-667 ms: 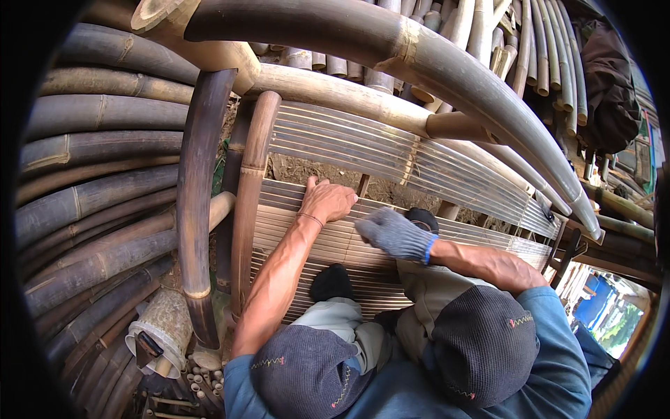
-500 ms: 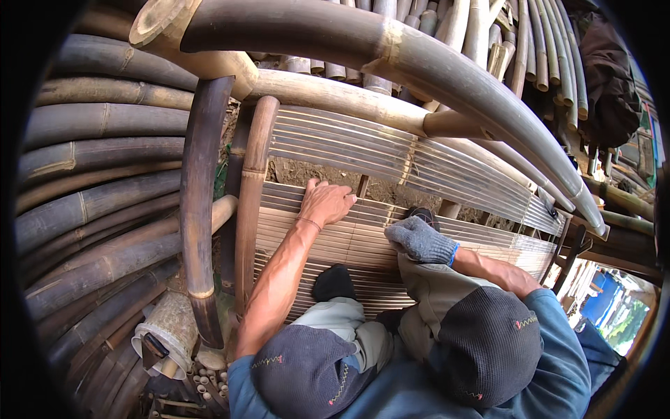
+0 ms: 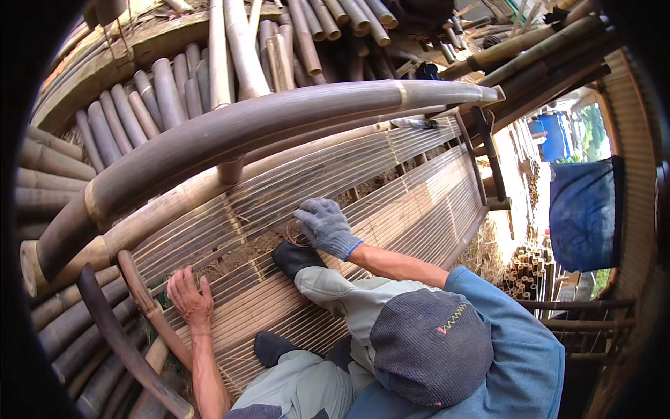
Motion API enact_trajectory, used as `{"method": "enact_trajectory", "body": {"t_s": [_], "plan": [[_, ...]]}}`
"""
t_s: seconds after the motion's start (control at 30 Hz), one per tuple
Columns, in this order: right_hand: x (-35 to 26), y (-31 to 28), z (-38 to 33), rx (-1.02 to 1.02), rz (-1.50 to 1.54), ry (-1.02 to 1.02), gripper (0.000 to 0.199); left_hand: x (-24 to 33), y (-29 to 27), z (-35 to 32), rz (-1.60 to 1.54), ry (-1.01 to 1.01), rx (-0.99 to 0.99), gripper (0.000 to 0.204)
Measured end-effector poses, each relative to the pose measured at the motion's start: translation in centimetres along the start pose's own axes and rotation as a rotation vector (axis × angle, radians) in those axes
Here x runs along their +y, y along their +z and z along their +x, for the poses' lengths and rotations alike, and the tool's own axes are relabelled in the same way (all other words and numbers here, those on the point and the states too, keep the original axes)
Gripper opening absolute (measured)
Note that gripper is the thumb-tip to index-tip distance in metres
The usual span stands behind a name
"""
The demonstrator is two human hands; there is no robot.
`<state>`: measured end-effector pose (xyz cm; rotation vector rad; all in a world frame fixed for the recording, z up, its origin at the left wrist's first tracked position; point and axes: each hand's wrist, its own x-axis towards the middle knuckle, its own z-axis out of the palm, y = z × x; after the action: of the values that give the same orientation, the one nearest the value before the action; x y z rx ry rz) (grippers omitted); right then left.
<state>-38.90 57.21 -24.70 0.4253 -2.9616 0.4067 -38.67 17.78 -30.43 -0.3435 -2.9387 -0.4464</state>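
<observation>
My bare left hand (image 3: 190, 297) lies with fingers apart on the edge of the bamboo slats (image 3: 244, 307), close to the upright bamboo end post (image 3: 143, 290). My right hand, in a grey knitted glove (image 3: 326, 227), is closed at the slats further right. From its fingertips curls a thin brown strand (image 3: 293, 237), partly hidden by the glove. Beneath both hands is a long bamboo bench frame, its slats split by a gap that shows soil (image 3: 255, 255). My foot in a black shoe (image 3: 294, 258) rests beside the right hand.
A thick curved bamboo rail (image 3: 279, 115) crosses above the far side of the bench. Bamboo poles (image 3: 167, 91) lie stacked behind it, and more dark poles (image 3: 84, 335) at the left. A blue cloth (image 3: 583, 216) hangs at the right.
The view has swung to the right, showing more of the bench's far end. My left hand stays on the slats with its fingers more spread; the gloved hand has shifted along them.
</observation>
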Motion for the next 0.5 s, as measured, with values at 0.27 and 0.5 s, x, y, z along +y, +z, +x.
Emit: {"method": "enact_trajectory", "body": {"t_s": [0.27, 0.5], "plan": [[0.1, 1.1, 1.3, -0.02, 0.061, 0.074, 0.023, -0.2, 0.0, 2.2, -0.138, 0.035, -0.243, 0.029], [0.3, -0.1, 2.7, -0.171, 0.065, 0.152, 0.025, -0.6, 0.4, 2.0, -0.367, -0.015, -0.332, 0.029]]}}
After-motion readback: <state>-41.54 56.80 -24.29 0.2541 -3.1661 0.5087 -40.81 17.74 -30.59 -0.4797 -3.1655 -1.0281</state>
